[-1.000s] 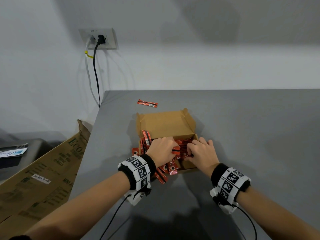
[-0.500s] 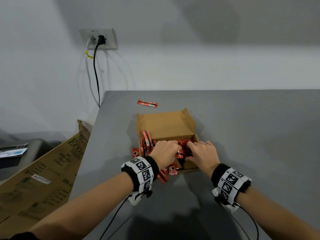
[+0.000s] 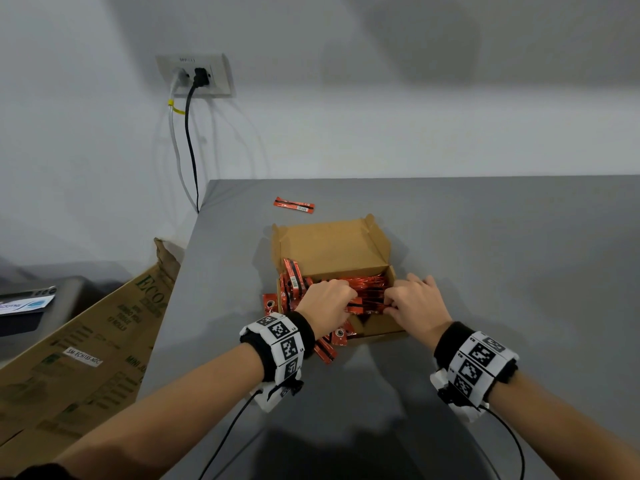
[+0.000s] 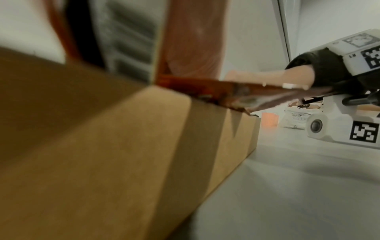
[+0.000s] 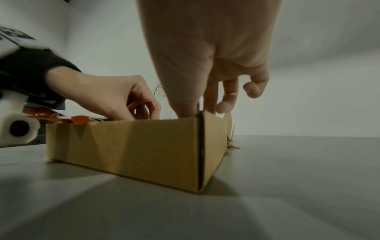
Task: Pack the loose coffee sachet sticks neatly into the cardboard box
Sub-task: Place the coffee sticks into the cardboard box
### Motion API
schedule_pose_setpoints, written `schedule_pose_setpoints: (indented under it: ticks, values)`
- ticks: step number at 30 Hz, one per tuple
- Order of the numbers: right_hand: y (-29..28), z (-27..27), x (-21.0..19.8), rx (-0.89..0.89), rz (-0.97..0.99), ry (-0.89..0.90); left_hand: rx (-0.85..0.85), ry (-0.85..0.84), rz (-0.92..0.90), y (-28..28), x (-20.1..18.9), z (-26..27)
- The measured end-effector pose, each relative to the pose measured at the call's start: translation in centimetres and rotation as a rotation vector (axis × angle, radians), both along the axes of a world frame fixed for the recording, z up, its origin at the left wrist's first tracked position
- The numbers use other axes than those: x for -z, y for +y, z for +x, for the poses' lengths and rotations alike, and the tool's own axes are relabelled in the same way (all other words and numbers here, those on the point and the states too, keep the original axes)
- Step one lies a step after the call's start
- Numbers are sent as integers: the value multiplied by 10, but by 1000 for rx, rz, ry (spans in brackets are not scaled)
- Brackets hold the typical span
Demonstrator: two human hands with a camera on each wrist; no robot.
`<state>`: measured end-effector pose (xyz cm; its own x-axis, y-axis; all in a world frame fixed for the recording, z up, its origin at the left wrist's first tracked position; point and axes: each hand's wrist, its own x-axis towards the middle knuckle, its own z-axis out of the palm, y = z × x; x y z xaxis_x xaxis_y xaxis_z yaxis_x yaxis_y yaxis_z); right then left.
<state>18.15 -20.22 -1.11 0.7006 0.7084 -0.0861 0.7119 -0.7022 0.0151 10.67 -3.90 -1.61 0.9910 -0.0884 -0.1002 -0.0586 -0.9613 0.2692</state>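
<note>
An open brown cardboard box (image 3: pixel 332 247) sits on the grey table, its lid flap leaning back. Several red coffee sachet sticks (image 3: pixel 367 289) lie inside it, some standing at the left end (image 3: pixel 292 277) and some spilling over the near left corner (image 3: pixel 325 351). My left hand (image 3: pixel 327 304) reaches into the box and its curled fingers (image 5: pixel 144 105) pinch a red sachet. My right hand (image 3: pixel 414 303) is at the box's right end, thumb and fingers holding the same bundle of sachets, with outer fingers (image 5: pixel 255 88) past the box corner (image 5: pixel 200 146). One sachet (image 3: pixel 294 205) lies alone beyond the box.
The grey table (image 3: pixel 502 271) stretches right and back to a white wall. A wall socket (image 3: pixel 194 76) with two cables hangs at the back left. A large flattened carton (image 3: pixel 86 341) leans against the table's left edge. Sensor cables trail from both wrists.
Both hands have shifted slightly apart and rightward over the box, the right hand moving to the right end while they keep handling the sachets inside.
</note>
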Motion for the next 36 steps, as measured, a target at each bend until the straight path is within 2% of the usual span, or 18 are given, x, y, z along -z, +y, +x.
schedule_pose_setpoints:
  ticks: [4, 7, 10, 14, 18, 21, 30, 32, 36]
  values:
    - [2, 1, -1, 7, 9, 1, 96, -28, 94, 0, -6, -3]
    - [1, 0, -1, 12, 18, -5, 216, 55, 219, 0, -13, -6]
    - [1, -1, 1, 31, 38, 3, 200, 122, 304, -1, -17, -8]
    - [2, -2, 3, 44, 59, 13, 160, 141, 201, 3, -19, -6]
    - [1, -3, 4, 35, 60, 8, 48, 8, 54, 8, -23, 0]
    - [2, -3, 4, 35, 56, 2, 40, -59, 77, 5, -20, 3]
    - [-2, 3, 3, 50, 13, -24, 48, 17, 152, 2, -7, -1]
    - [-2, 4, 3, 28, 28, -94, 18, 11, 119, 2, -5, 0]
    - [-2, 3, -2, 86, 35, 15, -11, 4, 75, 4, 0, 2]
